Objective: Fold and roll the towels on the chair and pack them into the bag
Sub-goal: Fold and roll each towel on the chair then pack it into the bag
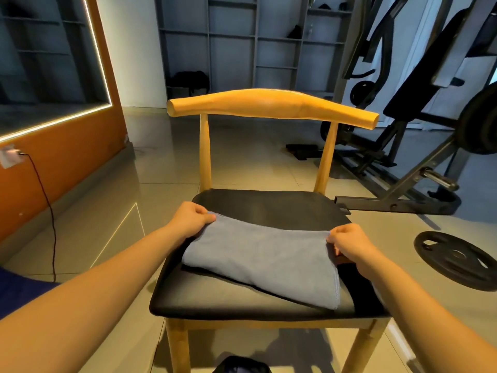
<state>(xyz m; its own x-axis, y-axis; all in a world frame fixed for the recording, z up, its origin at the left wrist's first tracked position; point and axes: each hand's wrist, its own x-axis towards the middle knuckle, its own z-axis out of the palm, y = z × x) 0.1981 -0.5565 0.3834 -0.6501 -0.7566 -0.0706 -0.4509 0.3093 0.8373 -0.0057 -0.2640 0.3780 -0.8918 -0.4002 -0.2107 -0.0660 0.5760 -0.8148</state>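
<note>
I am pinching the far-left corner of the grey-blue, soft-napped rectangular towel with my left hand, thumb and curled fingers nipped on the cloth. My right hand is clamping the far-right corner the same way. The towel is lying doubled on the front half of the black padded seat of the yellow wooden chair, its rounded fold facing the chair's front and its stitched hem running along the chair's right side. I am judging this to be the folding step, with rolling and packing not yet done. To do it well I am aiming to hold both corners level and taut, so the top layer is meeting the lower one edge to edge, then to press out the slack away from the fold. The nap looks limp and clingy, while the seat looks smooth and faintly glossy, so the cloth may be sliding. A dark rounded thing is showing below the chair's front rail; I cannot tell whether it is the bag.
</note>
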